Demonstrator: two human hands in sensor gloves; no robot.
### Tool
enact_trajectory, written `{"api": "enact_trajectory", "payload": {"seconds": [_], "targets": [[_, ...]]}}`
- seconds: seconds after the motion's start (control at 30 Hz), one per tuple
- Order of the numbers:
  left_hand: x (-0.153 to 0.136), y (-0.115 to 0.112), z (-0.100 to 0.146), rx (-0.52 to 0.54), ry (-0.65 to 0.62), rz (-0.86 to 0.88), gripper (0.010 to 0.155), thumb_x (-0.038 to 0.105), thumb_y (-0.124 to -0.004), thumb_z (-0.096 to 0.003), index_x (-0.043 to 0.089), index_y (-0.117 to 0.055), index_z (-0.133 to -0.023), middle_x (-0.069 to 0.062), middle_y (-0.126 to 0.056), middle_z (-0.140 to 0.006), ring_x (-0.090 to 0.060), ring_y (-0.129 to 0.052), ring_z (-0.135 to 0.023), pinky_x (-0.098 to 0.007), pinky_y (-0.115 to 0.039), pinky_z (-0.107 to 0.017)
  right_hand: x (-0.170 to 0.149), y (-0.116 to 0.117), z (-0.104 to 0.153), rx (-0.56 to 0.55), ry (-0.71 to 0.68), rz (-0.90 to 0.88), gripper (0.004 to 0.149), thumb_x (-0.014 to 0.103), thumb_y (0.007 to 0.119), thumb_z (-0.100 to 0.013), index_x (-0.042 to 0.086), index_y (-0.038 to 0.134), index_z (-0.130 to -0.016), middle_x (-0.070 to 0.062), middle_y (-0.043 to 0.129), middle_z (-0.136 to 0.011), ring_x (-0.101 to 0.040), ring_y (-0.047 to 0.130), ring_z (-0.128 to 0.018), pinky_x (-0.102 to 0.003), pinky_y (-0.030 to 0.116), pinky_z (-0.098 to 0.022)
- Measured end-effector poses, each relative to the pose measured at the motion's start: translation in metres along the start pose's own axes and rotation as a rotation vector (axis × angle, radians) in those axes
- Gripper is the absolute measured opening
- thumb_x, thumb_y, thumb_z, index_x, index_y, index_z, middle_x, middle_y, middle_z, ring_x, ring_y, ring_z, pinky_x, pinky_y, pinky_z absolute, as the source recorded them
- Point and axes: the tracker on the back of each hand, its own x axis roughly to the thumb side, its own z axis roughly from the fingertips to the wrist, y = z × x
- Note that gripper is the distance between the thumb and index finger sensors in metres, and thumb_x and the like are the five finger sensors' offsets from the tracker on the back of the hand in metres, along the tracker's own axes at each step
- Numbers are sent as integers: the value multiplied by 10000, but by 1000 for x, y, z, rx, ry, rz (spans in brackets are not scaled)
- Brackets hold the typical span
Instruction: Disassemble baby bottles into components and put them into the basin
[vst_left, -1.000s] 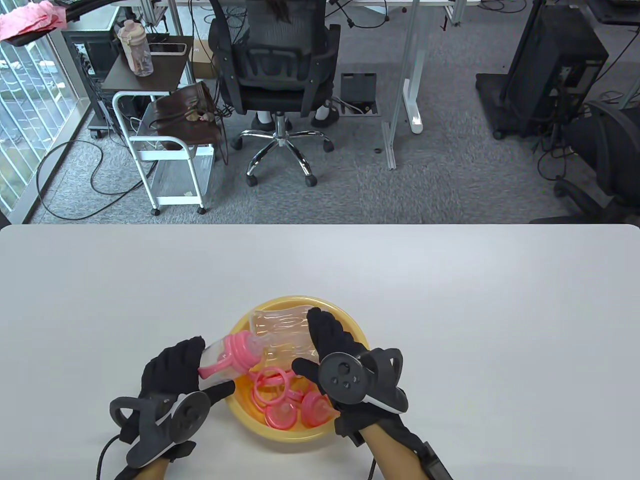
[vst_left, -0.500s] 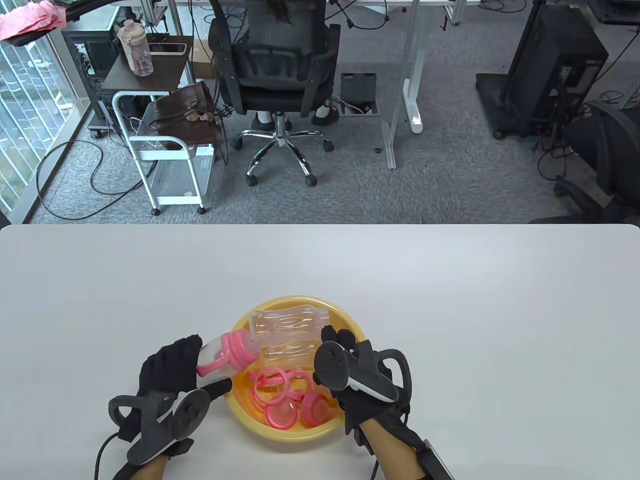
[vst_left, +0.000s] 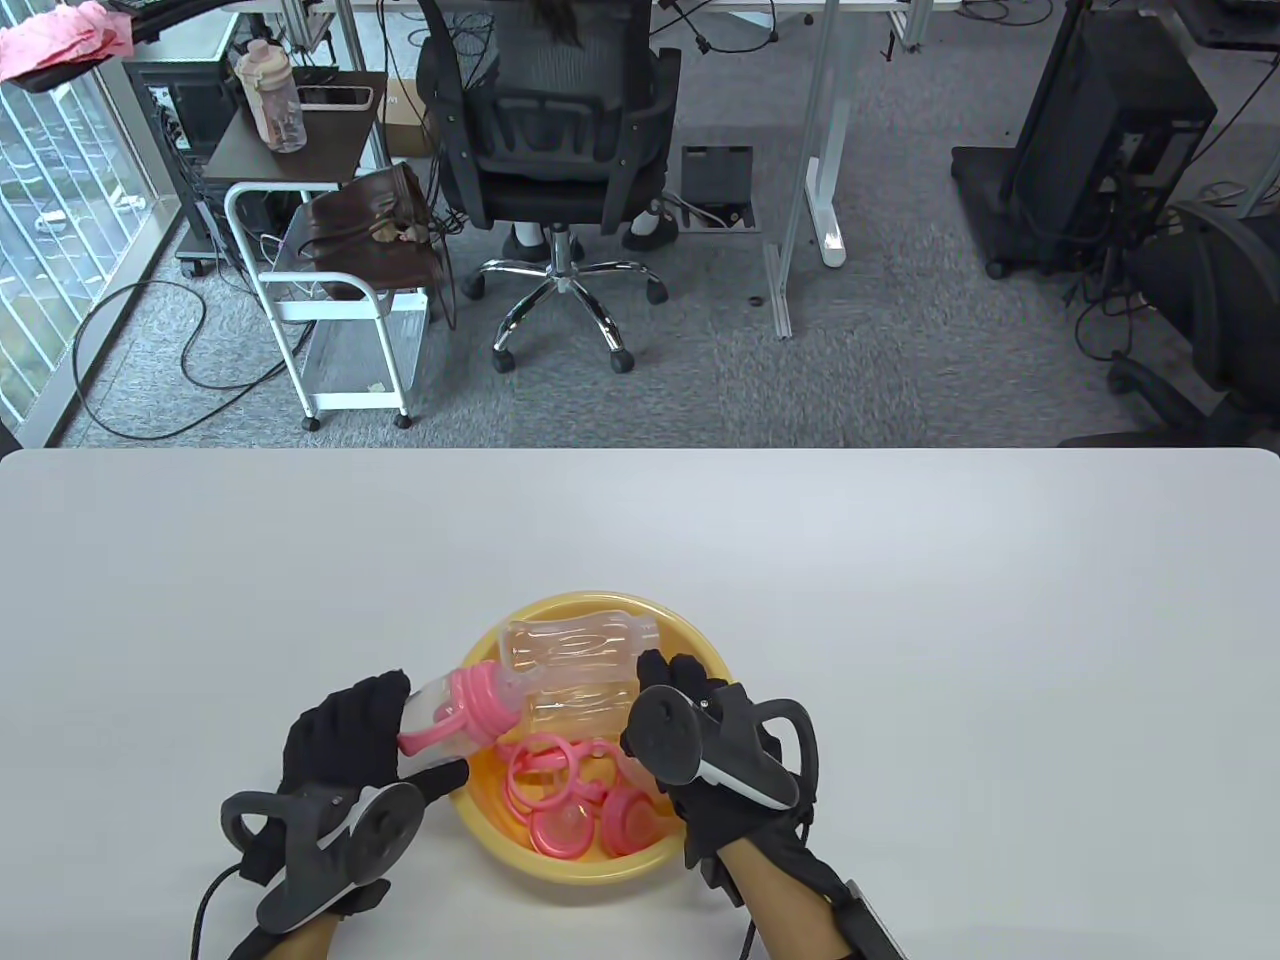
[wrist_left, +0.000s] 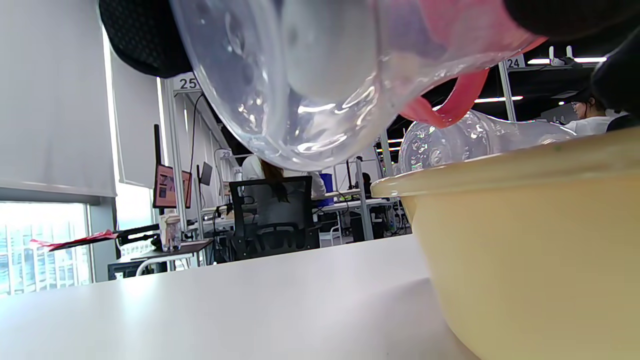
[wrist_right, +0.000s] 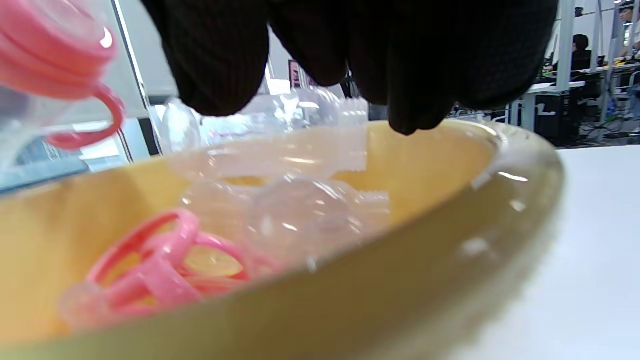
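Note:
My left hand (vst_left: 345, 745) grips an assembled baby bottle (vst_left: 450, 715) by its clear body, tilted over the left rim of the yellow basin (vst_left: 590, 603). Its pink collar (vst_left: 478, 700) and handles point into the basin. From the left wrist view the bottle's base (wrist_left: 300, 85) fills the top. Two clear bottle bodies (vst_left: 575, 650) lie in the basin, with pink handle rings (vst_left: 545, 765) and pink collars (vst_left: 560, 830) nearer me. My right hand (vst_left: 672, 680) hovers over the right side of the basin, its fingertips (wrist_right: 350, 45) hanging loose and holding nothing.
The white table (vst_left: 900, 620) spreads around the basin, which sits near the front edge. Beyond the far edge are an office chair (vst_left: 560, 150) with a person seated, a white cart (vst_left: 330, 300) and desks.
My right hand has drawn back from over the far clear bottle body toward the basin's near right side, fingers now bent. The left hand and its bottle have barely moved.

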Motion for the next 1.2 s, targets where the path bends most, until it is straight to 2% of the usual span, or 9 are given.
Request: {"api": "enact_trajectory", "payload": {"seconds": [0.17,0.23,0.37,0.5,0.63,0.83,1.0,1.1,1.2], "targets": [[5,2,1,21,-28,-2,953,762,-670,-329,138,-610,-1047,-119,-788,-979,-306,-917,-871,-537,-764,-668,12,-16,5,-105,-149,-169,720,451,740,-556,81,520,-1134,-305,584,-1084,-524,825,-841,-601,748,-621],[10,5,3,51,-76,7,953,763,-667,-327,140,-608,-1046,-114,-786,-980,-305,-915,-873,-535,-762,-671,15,-22,8,-125,-216,-403,732,453,741,-555,74,509,-1137,-316,565,-1091,-543,802,-866,-620,726,-637],[18,11,7,115,-145,7,955,765,-663,-319,146,-605,-1044,-108,-785,-980,-296,-915,-876,-531,-760,-676,20,-23,9,-69,-267,-591,755,478,730,-556,65,497,-1143,-333,547,-1096,-576,777,-872,-646,705,-638],[28,18,10,163,-189,-2,954,765,-659,-316,150,-603,-1043,-103,-784,-981,-293,-913,-877,-528,-760,-678,24,-21,9,-32,-279,-545,763,539,694,-553,96,514,-1148,-327,640,-1057,-571,842,-807,-635,752,-588],[35,21,11,160,-214,-20,954,763,-662,-317,142,-616,-1039,-112,-795,-972,-299,-922,-866,-532,-765,-670,27,-18,8,6,-296,-558,762,521,738,-538,65,558,-1121,-304,731,-987,-523,897,-754,-603,788,-557],[33,22,11,144,-198,41,955,761,-662,-322,125,-634,-1033,-123,-811,-959,-307,-937,-848,-536,-773,-658,30,-22,9,5,-382,-560,737,423,782,-543,105,490,-1141,-313,588,-1073,-551,778,-863,-646,693,-648],[32,21,11,148,-200,28,956,763,-660,-320,129,-631,-1034,-119,-810,-960,-303,-935,-851,-532,-772,-660,33,-28,11,-87,-427,-632,557,295,783,-566,120,614,-1067,-273,577,-1098,-582,708,-931,-691,632,-675],[33,23,11,162,-202,34,956,762,-663,-321,124,-634,-1033,-124,-811,-958,-308,-934,-849,-535,-771,-660,30,-28,11,-82,-400,-633,630,352,791,-559,94,573,-1091,-284,567,-1095,-565,717,-925,-680,634,-675],[35,26,12,183,-200,38,955,762,-662,-323,122,-636,-1031,-125,-811,-956,-308,-936,-846,-535,-773,-658,24,-24,10,-32,-296,-604,767,513,693,-568,67,473,-1151,-326,559,-1097,-600,769,-855,-682,673,-628]]}}
